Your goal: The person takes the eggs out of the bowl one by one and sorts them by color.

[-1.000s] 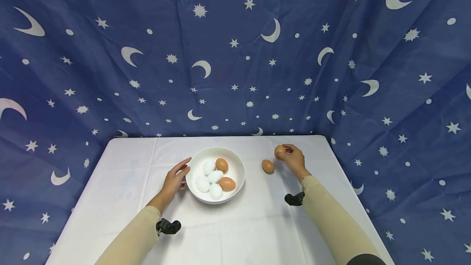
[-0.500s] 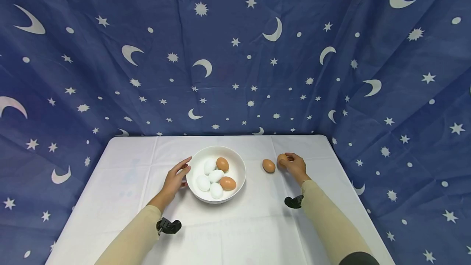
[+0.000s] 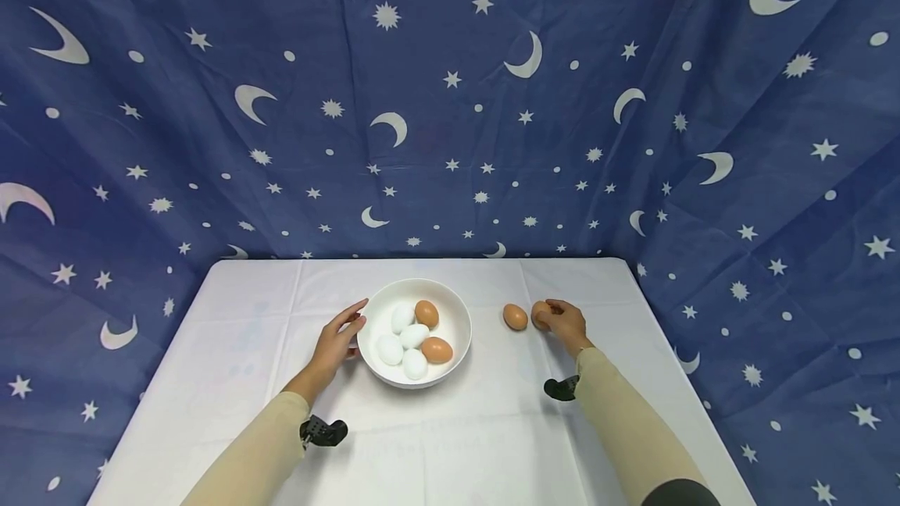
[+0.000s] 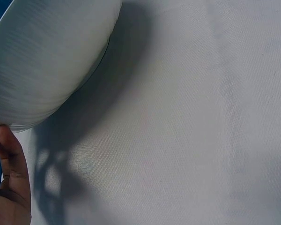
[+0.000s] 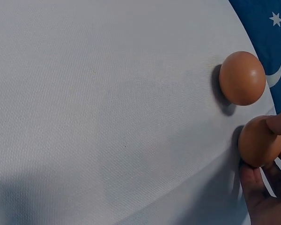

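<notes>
A white bowl (image 3: 460,332) stands left of centre on the table, with several white eggs (image 3: 390,349) and two brown eggs (image 3: 437,350) inside. My left hand (image 3: 333,346) rests against the bowl's left side, fingers extended at the rim; in the left wrist view a fingertip meets the bowl's outer wall (image 4: 47,61). At the right, my right hand (image 3: 568,325) pinches a brown egg (image 5: 258,144) between thumb and fingers, low over the cloth. Just left of it another brown egg (image 3: 515,317) lies on the table, a small gap between the two.
A white cloth (image 3: 450,443) with faint creases covers the table. Behind and around it hangs a blue curtain (image 3: 450,139) with moons and stars. Black wrist devices (image 3: 323,432) sit at both cuffs.
My right hand has brought its brown egg down and nearer, beside the other brown egg on the table. My left hand stays at the bowl.
</notes>
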{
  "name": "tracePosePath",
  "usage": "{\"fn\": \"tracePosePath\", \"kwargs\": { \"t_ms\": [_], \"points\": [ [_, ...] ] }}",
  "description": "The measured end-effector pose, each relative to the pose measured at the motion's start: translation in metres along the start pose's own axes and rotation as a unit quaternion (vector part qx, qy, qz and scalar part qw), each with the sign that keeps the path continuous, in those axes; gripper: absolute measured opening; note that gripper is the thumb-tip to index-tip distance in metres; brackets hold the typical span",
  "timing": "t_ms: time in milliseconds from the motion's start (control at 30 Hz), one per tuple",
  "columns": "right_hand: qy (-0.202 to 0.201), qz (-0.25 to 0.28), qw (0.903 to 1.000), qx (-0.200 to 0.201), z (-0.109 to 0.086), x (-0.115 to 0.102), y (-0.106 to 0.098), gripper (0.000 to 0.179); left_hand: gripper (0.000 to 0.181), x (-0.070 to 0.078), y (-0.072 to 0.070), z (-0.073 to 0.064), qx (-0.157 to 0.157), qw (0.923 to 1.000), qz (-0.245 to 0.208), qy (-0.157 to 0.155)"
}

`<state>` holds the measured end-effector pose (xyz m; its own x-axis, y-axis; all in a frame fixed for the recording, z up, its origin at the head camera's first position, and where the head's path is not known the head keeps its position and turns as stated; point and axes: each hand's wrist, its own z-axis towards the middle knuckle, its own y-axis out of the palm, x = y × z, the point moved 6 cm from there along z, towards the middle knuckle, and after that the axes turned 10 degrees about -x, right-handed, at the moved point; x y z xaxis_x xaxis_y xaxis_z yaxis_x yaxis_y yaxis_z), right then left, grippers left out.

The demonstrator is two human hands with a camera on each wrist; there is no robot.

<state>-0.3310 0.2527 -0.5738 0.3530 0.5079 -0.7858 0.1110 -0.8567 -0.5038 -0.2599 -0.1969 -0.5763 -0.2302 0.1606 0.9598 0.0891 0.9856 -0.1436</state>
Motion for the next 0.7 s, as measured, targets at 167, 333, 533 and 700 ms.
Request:
{"fn": "tracePosePath", "kwargs": {
  "t_ms": [167,333,533,700],
  "points": [
    [0.000,0.005,1.0000,0.003,-0.0013,0.0016,-0.0001,0.051,0.044,-0.0008,-0.0003,0.0006,0.000,1.0000,-0.003,-0.001],
    [0.003,0.010,0.9999,0.000,-0.0019,0.0019,-0.0003,0.051,0.045,-0.0016,-0.0007,0.0023,-0.010,0.9998,-0.011,-0.012],
    [0.004,0.007,1.0000,-0.004,-0.0012,0.0013,-0.0002,0.054,0.046,-0.0007,-0.0010,0.0029,-0.017,0.9997,-0.014,-0.013],
    [0.003,0.004,1.0000,-0.001,-0.0039,-0.0028,-0.0036,0.055,0.045,-0.0024,-0.0008,0.0022,-0.008,0.9999,-0.005,-0.006]
  ]
}}
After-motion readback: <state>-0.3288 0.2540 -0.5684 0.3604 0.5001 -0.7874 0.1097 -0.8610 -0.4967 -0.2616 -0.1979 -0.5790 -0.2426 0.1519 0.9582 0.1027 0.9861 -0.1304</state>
